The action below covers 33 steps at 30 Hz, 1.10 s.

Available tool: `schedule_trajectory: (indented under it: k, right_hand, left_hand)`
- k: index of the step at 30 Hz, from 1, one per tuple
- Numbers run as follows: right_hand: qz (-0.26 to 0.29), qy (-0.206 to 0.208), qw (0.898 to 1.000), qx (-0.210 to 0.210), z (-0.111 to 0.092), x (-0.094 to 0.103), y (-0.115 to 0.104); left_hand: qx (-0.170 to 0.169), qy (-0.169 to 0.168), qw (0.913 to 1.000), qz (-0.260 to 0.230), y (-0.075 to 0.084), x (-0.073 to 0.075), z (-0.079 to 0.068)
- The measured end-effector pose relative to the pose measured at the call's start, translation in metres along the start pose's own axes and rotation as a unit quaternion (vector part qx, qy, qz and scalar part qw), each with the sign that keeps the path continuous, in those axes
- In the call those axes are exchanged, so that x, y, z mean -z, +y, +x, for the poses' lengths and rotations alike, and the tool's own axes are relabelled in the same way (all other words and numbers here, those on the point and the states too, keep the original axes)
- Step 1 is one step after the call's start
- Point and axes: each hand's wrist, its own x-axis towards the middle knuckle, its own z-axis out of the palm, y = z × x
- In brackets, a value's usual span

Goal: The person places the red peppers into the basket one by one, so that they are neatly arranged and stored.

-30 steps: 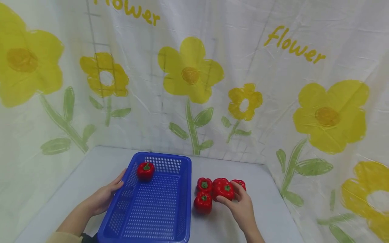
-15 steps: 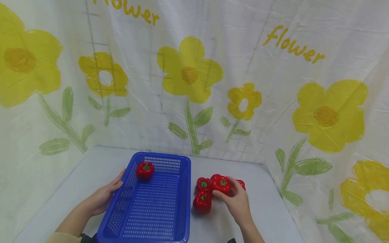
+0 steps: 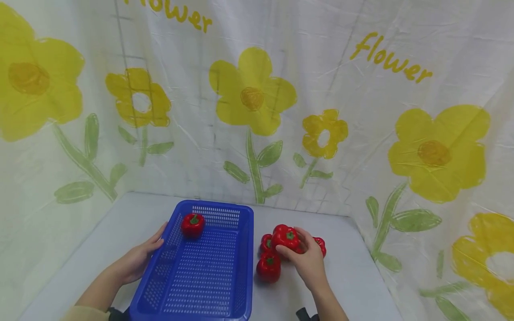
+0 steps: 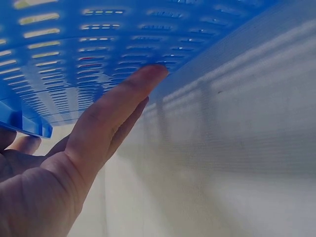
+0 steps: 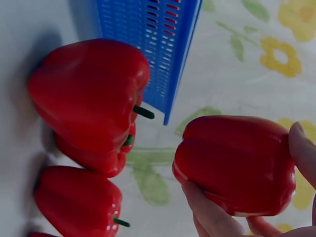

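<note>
Lifted over the other peppers, a red bell pepper (image 3: 286,237) is held by my right hand (image 3: 307,261), fingers and thumb on its sides. In the right wrist view this pepper (image 5: 234,165) appears above the tabletop, its stem out of sight. Several red bell peppers stay on the table, including a front one (image 3: 268,268) and one at the right (image 3: 320,246) partly hidden by the hand. My left hand (image 3: 138,263) lies along the left side of a blue plastic basket (image 3: 248,263); its straight fingers touch the slotted outer wall (image 4: 98,47) in the left wrist view.
One red bell pepper (image 3: 193,225) sits inside the basket at its far left corner. The basket and peppers stand on a white table (image 3: 341,285). Behind it hangs a white curtain (image 3: 192,151) printed with yellow flowers.
My right hand has raised the bell pepper and brought it leftward and away from me, over the others. The left hand and the basket keep their place.
</note>
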Motion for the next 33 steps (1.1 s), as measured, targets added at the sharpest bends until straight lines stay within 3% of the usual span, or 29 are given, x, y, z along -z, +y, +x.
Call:
schedule_trajectory:
  k: [12,24,33]
  right_hand:
    - [-0.016,-0.008,1.000,0.010,0.008,-0.012,-0.008]
    - [0.008,-0.020,0.999,0.036,0.013,-0.024,-0.016]
    - [0.012,-0.019,0.999,0.035,0.020,-0.034,-0.020]
  left_hand:
    - [-0.006,-0.016,0.9998,-0.011,-0.001,0.002,-0.001]
    - [0.004,0.011,0.9999,0.011,0.003,-0.001,0.001]
    - [0.009,0.018,0.9998,0.000,0.002,-0.002,0.000]
